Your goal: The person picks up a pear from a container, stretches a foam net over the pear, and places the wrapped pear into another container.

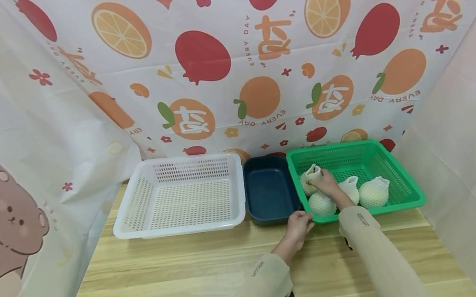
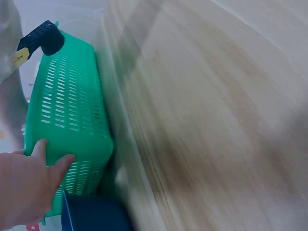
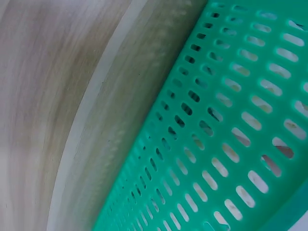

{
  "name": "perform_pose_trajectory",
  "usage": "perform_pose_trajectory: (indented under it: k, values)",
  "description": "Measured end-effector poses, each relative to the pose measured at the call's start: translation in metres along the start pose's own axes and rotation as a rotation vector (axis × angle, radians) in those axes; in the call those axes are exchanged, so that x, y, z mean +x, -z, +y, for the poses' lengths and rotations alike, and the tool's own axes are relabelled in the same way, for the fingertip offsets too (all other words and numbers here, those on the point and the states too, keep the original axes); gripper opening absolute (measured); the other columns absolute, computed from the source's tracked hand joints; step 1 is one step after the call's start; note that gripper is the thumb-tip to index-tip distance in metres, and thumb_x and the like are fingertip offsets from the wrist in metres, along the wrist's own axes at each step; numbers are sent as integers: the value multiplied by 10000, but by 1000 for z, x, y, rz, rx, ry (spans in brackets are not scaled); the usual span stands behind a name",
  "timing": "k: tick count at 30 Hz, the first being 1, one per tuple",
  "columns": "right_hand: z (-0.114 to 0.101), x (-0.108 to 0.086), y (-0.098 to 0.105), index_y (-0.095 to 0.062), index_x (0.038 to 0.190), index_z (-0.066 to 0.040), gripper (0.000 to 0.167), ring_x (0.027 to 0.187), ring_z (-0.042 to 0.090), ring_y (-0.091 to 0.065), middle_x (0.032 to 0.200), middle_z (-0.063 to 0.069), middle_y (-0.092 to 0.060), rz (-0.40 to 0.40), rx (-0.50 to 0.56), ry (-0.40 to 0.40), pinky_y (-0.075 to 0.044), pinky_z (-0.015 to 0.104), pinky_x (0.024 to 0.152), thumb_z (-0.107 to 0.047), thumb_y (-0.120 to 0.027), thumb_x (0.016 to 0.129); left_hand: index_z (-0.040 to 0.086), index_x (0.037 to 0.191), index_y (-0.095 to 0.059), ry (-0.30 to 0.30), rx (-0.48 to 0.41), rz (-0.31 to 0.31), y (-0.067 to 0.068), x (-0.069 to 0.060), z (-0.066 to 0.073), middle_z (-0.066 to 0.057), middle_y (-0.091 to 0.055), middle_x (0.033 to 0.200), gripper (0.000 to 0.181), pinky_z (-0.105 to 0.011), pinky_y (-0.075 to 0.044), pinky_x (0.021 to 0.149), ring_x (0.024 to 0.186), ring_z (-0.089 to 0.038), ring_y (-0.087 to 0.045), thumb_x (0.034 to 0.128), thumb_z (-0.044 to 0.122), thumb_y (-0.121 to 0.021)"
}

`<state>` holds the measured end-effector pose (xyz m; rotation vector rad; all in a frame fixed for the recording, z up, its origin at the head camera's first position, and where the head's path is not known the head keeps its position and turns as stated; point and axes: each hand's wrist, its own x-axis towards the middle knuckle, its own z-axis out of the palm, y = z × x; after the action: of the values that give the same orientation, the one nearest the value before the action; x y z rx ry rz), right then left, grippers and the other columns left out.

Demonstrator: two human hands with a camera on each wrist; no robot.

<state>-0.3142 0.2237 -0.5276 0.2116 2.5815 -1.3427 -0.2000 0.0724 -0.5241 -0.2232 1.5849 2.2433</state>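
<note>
A green basket [image 1: 400, 181] stands at the right in the head view, holding several round items in white foam netting. Inside it, my right hand [image 1: 326, 184] grips the gathered top of the foam-netted item [image 1: 306, 185] at the back left. Nearby sit three more foam-netted items: one front left [image 1: 321, 204], one in the middle [image 1: 350, 188], partly behind my wrist, and one at the right [image 1: 374, 193]. My left hand [image 1: 298, 226] holds the basket's front left corner; its thumb and a finger show on the green wall in the left wrist view. The right wrist view has only the basket's slotted side, hiding that hand.
A dark blue tray [image 1: 267, 159] sits against the green basket's left side. Left of it is a white slotted basket [image 1: 182, 230]. All stand along the back of the wooden table [image 1: 170, 285], before a fruit-printed curtain [image 1: 229, 88]. Curtains also hang at both sides.
</note>
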Motion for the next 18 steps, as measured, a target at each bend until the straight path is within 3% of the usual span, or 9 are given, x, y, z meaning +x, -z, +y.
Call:
perform_pose_trajectory:
  k: [4,7,12,18]
  values:
    - [-5,-4,3,-117,1448,1,862,1286,409,-218,1454,251,-156,1,15,-22,-301,545,972,-457,-559,867,-143,1187,-349,25,-66,11,-2,-1,4,-240,-421,1134,299,-367,-415,926,1122,-373,-448,934,-22,-455]
    - [-7,-7,7,-129,1452,-23,872,1292,398,-213,1460,233,-156,7,42,-43,-297,546,975,-506,-548,859,-154,1209,-329,32,-73,14,-3,0,4,-262,-382,1179,323,-370,-404,938,1155,-391,-416,936,-26,-446]
    - [-11,-10,10,-199,1441,-35,822,1279,387,-251,1449,220,-205,42,61,-37,-305,537,971,-538,-509,870,-139,1163,-363,15,-67,47,-6,3,1,-279,-333,1253,271,-368,-401,939,1184,-391,-390,932,-27,-448]
    - [-13,-11,11,-256,1425,-46,758,1272,376,-269,1444,199,-237,69,76,-34,-307,533,971,-513,-505,883,-85,1022,-401,6,-58,70,-8,4,4,-241,-366,1216,120,-355,-431,907,1154,-367,-420,931,-26,-453]
